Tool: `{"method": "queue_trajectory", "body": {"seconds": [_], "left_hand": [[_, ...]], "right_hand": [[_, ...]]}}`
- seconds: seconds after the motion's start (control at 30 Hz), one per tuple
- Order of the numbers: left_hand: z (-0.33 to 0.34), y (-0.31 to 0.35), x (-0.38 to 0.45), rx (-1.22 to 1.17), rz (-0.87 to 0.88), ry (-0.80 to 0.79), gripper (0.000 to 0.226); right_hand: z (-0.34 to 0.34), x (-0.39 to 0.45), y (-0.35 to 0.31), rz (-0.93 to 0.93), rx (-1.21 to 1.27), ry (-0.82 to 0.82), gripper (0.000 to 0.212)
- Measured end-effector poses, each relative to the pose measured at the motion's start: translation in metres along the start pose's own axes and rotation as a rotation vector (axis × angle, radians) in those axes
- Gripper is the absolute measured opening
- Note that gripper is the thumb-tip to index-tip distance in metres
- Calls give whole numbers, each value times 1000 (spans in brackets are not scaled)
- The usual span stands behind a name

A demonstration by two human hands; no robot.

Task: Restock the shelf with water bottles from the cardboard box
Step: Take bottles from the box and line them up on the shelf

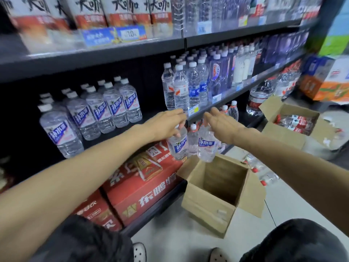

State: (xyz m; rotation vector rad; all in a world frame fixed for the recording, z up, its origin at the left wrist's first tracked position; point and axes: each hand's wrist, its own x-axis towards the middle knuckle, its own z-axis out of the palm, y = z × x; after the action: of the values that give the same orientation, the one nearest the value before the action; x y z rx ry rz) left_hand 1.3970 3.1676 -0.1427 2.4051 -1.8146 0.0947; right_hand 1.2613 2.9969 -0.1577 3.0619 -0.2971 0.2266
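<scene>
Clear-plastic: two bottles, one (177, 143) gripped by left hand (166, 123) fingers, one (206, 146) by right hand (222, 125)

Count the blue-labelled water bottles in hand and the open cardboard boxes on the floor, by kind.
Blue-labelled water bottles in hand: 2 (left bottle, right bottle)
Open cardboard boxes on the floor: 2 (near box, far box)
Total: 4

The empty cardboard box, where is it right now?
In the head view the open cardboard box sits on the floor, low and centre-right, just below the two bottles the hands hold and right of the red cartons.
</scene>
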Motion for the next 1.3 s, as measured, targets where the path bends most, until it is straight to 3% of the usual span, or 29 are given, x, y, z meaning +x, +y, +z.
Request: {"method": "queue_trajectory", "body": {"seconds": [0.33,0.47,0.6,0.93,1.3], "left_hand": [[-99,-16,-86,156,-78,204,27],[-119,-30,-115,201,-117,244,27],[-125,-46,-140,246,-155,262,28],[-107,-108,-173,357,-209,194,27],[-85,-161,-173,241,-357,3,28]], "right_hand": [[-83,10,-71,-99,55,245,37],[-102,20,-101,-158,46,337,33],[-108,36,-132,-207,40,400,42],[-77,92,-189,-373,-26,400,53],[-49,159,-203,-497,52,331,49]]}}
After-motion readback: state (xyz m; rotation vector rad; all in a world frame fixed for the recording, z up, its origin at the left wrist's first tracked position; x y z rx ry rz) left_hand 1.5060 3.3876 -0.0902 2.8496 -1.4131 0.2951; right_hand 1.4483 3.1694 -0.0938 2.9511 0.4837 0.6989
